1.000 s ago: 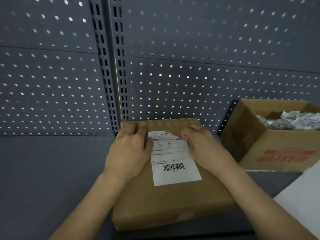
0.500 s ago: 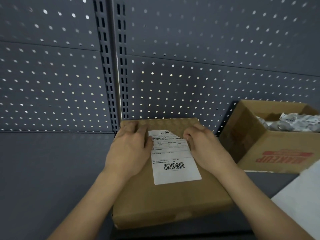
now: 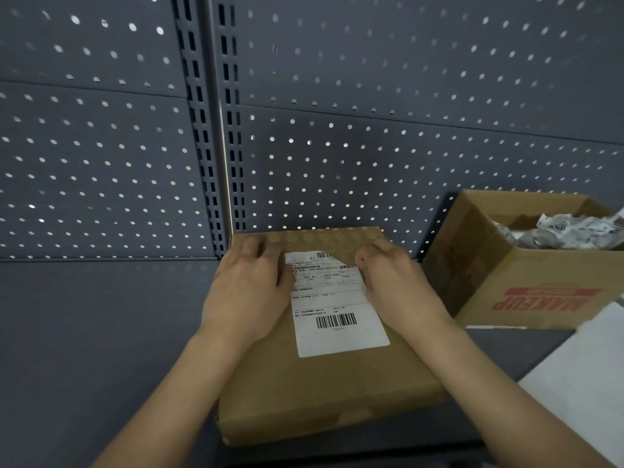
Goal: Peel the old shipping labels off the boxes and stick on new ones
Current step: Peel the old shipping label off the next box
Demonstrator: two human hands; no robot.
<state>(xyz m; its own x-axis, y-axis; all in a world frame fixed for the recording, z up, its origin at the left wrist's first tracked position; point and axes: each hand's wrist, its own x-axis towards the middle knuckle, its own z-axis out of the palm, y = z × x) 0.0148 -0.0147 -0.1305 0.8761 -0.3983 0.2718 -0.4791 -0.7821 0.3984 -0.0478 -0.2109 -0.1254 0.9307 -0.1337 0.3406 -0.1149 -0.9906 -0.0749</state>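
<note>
One head-worn wide-angle view, looking forward and down. It sits close over the box [image 3: 324,390], facing the pegboard wall [image 3: 405,146].

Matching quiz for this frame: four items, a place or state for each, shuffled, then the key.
1 label
2 left hand
3 open box
4 white sheet

A holds crumpled paper
B lies flat on the closed box, left of the label
C stuck on the closed box's top
D lower right corner of the view

Pairs: 1-C, 2-B, 3-A, 4-D
</note>
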